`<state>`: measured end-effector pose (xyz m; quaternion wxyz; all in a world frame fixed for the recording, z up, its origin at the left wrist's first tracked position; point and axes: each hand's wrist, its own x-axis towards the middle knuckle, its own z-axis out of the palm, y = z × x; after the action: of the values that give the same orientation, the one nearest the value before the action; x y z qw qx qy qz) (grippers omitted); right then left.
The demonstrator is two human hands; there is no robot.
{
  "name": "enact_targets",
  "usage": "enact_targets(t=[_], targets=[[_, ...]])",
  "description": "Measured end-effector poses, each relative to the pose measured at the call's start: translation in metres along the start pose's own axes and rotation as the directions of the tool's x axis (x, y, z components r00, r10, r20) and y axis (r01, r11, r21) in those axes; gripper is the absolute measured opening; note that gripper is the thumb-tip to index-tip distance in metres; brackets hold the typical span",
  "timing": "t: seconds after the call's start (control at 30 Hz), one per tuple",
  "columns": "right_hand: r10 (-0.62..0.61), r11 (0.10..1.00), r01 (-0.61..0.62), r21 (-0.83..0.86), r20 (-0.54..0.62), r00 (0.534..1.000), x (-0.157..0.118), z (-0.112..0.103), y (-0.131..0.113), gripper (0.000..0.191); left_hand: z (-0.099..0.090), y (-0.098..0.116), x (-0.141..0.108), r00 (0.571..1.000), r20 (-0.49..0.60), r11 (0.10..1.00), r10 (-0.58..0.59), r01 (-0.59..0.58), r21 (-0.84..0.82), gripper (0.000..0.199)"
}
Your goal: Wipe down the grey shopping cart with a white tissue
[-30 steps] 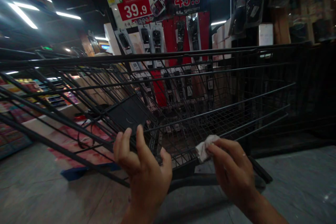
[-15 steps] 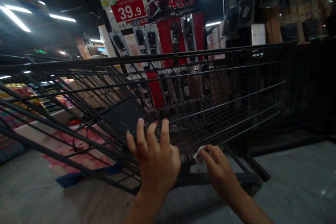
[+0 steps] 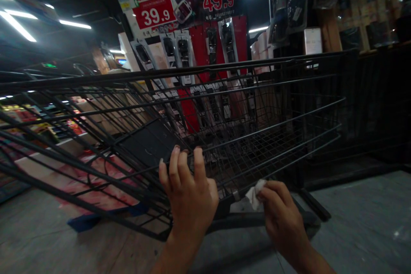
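Note:
A dark wire shopping cart [image 3: 272, 133] spans the view from left to right. My left hand [image 3: 192, 192] is raised against its near side, fingers spread and fingertips at the wires. Lower right of it, my right hand [image 3: 284, 216] pinches a crumpled white cloth or tissue [image 3: 256, 195] between thumb and fingers. The white piece hangs beside the cart's lower rail, near a small pale patch on the frame. Whether it touches the rail is unclear.
Behind the cart, packaged belts hang on a red display [image 3: 240, 38] under a price sign [image 3: 157, 10]. Pink-and-white packs [image 3: 99, 180] sit on a blue pallet [image 3: 83, 222] at left. Grey floor [image 3: 362, 222] shows at right.
My right hand has moved right with the white piece, away from my left hand. The fingers of my left hand have shifted slightly, staying spread at the wires.

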<state>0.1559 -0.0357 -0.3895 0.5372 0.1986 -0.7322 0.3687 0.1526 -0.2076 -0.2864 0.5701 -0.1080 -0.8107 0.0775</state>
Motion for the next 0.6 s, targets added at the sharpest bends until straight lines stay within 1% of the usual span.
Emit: enact_targets(t=[0.07, 0.13, 0.2, 0.27, 0.33, 0.47, 0.6], targets=[[-0.056, 0.998, 0.056, 0.004, -0.052, 0.997, 0.029, -0.004, -0.011, 0.028, 0.001, 0.001, 0.000, 1.000, -0.010, 1.000, 0.008, -0.008, 0.010, 0.057], [-0.089, 0.996, 0.091, 0.020, -0.069, 0.994, 0.055, 0.000, -0.020, 0.028, 0.001, 0.001, 0.001, 1.000, -0.012, 1.000, 0.018, -0.018, 0.018, 0.056], [-0.109, 0.994, 0.110, 0.020, -0.060, 0.992, 0.069, 0.009, -0.021, 0.028, 0.000, 0.001, 0.001, 1.000, -0.011, 1.000, 0.014, -0.014, 0.015, 0.057], [-0.118, 0.993, 0.117, -0.007, -0.048, 0.992, 0.067, 0.017, -0.016, 0.028, 0.000, 0.001, 0.001, 1.000, -0.008, 1.000, 0.006, -0.006, 0.010, 0.057], [-0.120, 0.992, 0.119, -0.033, -0.040, 0.992, 0.054, 0.021, -0.007, 0.029, -0.001, 0.001, 0.001, 1.000, 0.000, 1.000, 0.007, -0.007, 0.005, 0.057], [-0.079, 0.997, 0.078, -0.027, -0.009, 0.997, 0.026, 0.016, 0.009, 0.033, -0.001, 0.000, 0.001, 1.000, 0.003, 1.000, 0.017, -0.017, -0.013, 0.060], [-0.010, 0.999, 0.010, -0.032, 0.014, 1.000, 0.015, 0.011, 0.015, 0.032, -0.002, -0.001, 0.000, 1.000, 0.006, 1.000, 0.007, -0.007, -0.008, 0.061]])
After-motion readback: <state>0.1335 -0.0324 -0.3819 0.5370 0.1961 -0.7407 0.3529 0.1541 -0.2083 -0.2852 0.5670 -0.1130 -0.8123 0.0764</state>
